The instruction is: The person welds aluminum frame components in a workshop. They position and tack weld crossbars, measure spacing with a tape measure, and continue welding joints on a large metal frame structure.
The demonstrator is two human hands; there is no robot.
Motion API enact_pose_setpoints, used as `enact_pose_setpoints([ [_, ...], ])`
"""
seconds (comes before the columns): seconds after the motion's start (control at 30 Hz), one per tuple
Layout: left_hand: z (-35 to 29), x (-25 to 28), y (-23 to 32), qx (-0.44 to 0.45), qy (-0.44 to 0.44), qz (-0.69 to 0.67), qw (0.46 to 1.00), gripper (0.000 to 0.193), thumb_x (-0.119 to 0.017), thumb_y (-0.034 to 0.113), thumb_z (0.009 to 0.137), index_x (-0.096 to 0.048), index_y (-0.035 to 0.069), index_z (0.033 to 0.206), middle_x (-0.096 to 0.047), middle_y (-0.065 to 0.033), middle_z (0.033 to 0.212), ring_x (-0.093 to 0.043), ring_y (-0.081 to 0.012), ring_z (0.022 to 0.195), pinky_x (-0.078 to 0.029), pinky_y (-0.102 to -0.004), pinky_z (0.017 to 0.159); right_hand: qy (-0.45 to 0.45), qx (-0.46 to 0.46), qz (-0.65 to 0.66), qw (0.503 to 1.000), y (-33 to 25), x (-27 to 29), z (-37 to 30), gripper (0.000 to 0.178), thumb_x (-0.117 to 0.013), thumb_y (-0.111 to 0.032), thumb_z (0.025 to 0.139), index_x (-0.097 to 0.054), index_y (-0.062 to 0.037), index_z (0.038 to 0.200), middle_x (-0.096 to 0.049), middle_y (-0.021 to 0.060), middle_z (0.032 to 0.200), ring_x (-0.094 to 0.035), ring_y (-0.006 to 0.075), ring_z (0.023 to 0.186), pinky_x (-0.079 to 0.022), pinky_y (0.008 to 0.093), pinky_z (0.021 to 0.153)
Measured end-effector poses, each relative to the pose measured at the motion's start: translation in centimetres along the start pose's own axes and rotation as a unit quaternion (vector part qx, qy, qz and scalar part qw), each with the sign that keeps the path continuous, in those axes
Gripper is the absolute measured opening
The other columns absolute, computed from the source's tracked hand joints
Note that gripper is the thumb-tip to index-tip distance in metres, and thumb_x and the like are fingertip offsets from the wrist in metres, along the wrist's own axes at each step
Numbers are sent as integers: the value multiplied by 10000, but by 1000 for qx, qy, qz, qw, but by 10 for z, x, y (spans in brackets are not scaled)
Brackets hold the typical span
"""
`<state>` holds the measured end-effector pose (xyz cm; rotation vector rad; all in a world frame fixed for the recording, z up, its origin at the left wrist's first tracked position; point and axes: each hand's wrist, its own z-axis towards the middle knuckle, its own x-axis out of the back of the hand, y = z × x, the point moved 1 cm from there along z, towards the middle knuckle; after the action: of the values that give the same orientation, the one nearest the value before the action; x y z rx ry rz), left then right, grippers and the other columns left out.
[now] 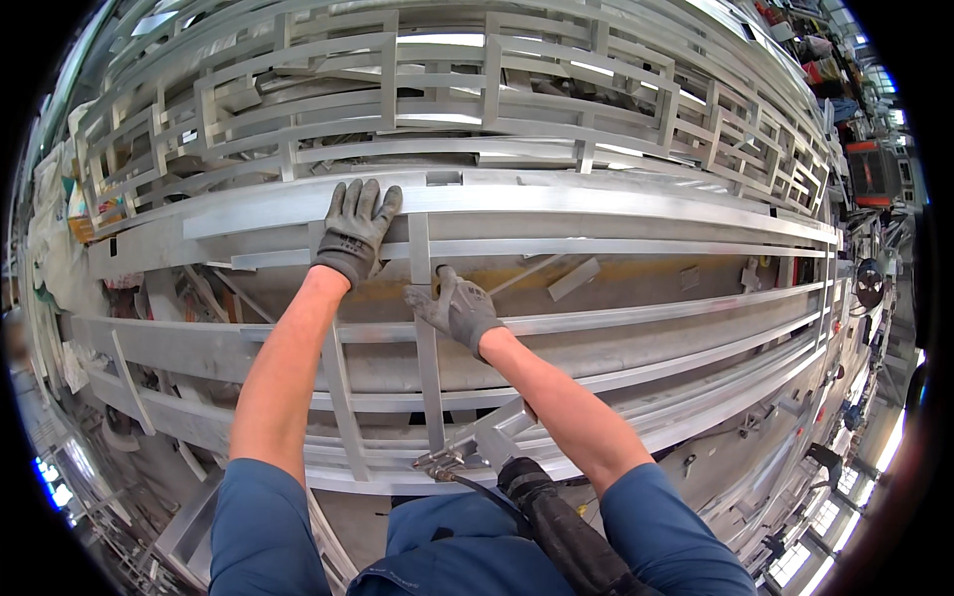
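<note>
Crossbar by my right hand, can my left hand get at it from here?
Likely yes: your left hand lies on the wide bar, just left of the crossbar, with nothing visible between them.

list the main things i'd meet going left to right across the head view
pale crumpled sheeting → left gloved hand → right gloved hand → loose metal plate → orange-edged dark box

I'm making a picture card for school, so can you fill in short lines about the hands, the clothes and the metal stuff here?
Left grip: gray-gloved, fingers spread over the wide rail
Right grip: gray-gloved, at a post; whether closed around it, I can't tell
Sleeves: blue, short
Farther off: silvery lattice
Near the body: black tube, use unclear
</note>
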<state>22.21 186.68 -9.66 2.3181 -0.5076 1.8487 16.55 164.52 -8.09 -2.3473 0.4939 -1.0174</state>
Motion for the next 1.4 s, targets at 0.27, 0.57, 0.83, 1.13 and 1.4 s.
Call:
enact_pose_setpoints([
  [0.27, -2, -11, -2, -20, 69, -40, 997, 1154, -923, 290, 587, -436, 347, 1631, -378, -252, 1599, -337, -469, 1508, -194, -615, 1296, 7, -21, 82, 996, 5, -37, 23, 854, -688, -638, 915, -533, 107, 1303, -735, 310, 1124, -715, 457, 1093, -550, 499, 954],
  [0.57, -5, -13, -6, -34, 54, -71, 995, 1102, -925, 287, 605, -477, 415, 1603, -282, -266, 1698, -269, -509, 1563, -161, -647, 1292, 9, -38, 111, 993, -16, -19, 12, 634, -660, -427, 920, -512, 83, 1267, -728, 325, 1057, -713, 493, 1022, -543, 537, 917],
  [0.83, -6, -6, -3, -27, 34, -72, 996, 1065, -901, 284, 648, -465, 422, 1610, -255, -254, 1719, -244, -517, 1577, -137, -660, 1295, 7, -56, 126, 990, -18, -19, 13, 621, -647, -407, 922, -508, 95, 1260, -737, 307, 1041, -718, 486, 1017, -546, 526, 911],
  [1.13, -5, -7, -4, -27, 28, -81, 996, 1080, -898, 278, 643, -452, 433, 1615, -246, -249, 1726, -234, -506, 1584, -129, -654, 1299, -16, -44, 104, 993, -13, -20, 15, 612, -696, -423, 923, -508, 66, 1240, -741, 273, 1028, -730, 429, 1041, -549, 498, 907],
  [1.4, -6, -1, -2, -22, 33, -99, 994, 1041, -881, 228, 667, -472, 465, 1595, -287, -233, 1714, -278, -498, 1566, -149, -666, 1292, -17, -55, 91, 994, -12, -23, 17, 646, -702, -438, 922, -494, 61, 1275, -742, 285, 1071, -722, 450, 1058, -547, 510, 929],
])
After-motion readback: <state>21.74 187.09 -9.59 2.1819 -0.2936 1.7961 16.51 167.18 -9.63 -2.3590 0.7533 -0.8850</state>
